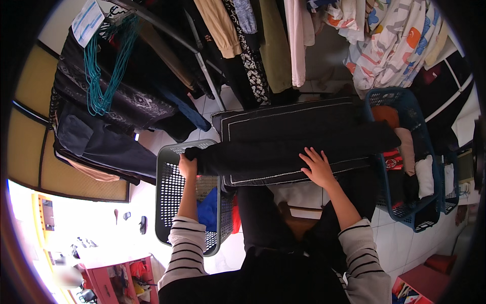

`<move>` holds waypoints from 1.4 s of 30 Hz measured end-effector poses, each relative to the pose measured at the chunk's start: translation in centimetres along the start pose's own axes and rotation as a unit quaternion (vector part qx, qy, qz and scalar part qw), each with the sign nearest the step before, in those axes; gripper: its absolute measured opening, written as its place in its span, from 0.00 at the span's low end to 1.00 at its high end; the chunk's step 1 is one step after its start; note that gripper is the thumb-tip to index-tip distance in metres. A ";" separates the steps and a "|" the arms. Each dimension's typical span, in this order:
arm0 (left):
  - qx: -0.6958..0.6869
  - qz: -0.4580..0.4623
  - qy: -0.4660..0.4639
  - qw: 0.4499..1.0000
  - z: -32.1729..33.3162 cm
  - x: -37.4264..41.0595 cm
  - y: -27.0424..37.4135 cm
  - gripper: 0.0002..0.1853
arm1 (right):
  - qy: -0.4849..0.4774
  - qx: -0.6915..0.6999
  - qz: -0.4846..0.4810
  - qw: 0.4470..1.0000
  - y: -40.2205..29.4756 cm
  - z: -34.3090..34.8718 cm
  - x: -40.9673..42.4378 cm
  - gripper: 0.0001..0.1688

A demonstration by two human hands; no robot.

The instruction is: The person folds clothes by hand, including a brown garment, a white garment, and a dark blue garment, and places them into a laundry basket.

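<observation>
A black garment (262,152), drawn out into a long flat strip, lies across a dark cloth-covered board (273,119) with pale stitched borders. The board rests in front of me, over my legs. My left hand (188,167) grips the garment's bunched left end, above the rim of a grey-green laundry basket (161,190). Flat on the garment's lower edge lies my right hand (317,167), its fingers spread and holding nothing. The garment's far right end reaches the edge of a blue plastic basket (396,212). Blue cloth (207,211) sits inside the grey-green basket.
Rolled clothes (404,150) fill part of the blue basket. Dark garments (114,125) and teal cords (93,83) hang at the left. Trousers (273,49) and patterned fabric (395,49) hang ahead. A metal rack post (209,79) stands beyond the board. Pink shelving (102,283) is at lower left.
</observation>
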State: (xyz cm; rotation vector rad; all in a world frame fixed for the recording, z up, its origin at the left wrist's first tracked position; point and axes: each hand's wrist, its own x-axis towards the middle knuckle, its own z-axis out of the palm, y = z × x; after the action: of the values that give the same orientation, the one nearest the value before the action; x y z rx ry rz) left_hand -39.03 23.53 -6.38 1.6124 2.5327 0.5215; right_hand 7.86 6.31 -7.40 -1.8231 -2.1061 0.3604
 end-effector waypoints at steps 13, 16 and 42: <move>-0.093 0.015 -0.094 0.991 4.2 -4.1 1.5 0.36 | -0.001 0.032 -0.015 0.999 0.1 -0.1 0.3 0.27; -0.116 -0.132 -0.046 0.983 6.1 -4.3 1.6 0.35 | -0.009 0.027 -0.010 1.000 0.3 -0.1 0.4 0.27; -0.048 0.317 -0.010 0.947 -2.8 -12.0 5.3 0.42 | 0.026 0.407 0.205 0.890 -22.6 10.2 15.6 0.28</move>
State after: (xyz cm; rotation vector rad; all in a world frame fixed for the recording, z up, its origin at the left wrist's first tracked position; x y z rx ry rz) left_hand -29.93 14.21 -3.22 2.3633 1.8876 0.6540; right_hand -18.69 18.63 -6.44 -1.6621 -1.1899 1.0890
